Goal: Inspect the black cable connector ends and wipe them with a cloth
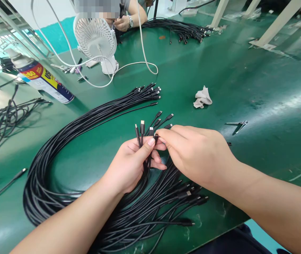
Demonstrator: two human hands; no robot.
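Note:
Several black USB cables (142, 128) are gripped in my left hand (128, 162), their plugs pointing up past the thumb. My right hand (203, 151) is closed in a pinch at the tip of one plug (155, 137) beside the left thumb. Whatever the right fingertips pinch is too small and hidden to tell. Below and around the hands a thick curved bundle of black cables (41, 165) lies on the table, one set of ends fanned out under the right wrist and the other at the upper middle.
On the green table (246, 88) are a crumpled grey cloth (202, 97), nail clippers (239, 126), a white fan (96, 38) with its cord, and a tilted spray can (43, 77). More cables (7, 120) lie left. Across the table, a person's hand (122, 23) is near another cable bundle (177, 28).

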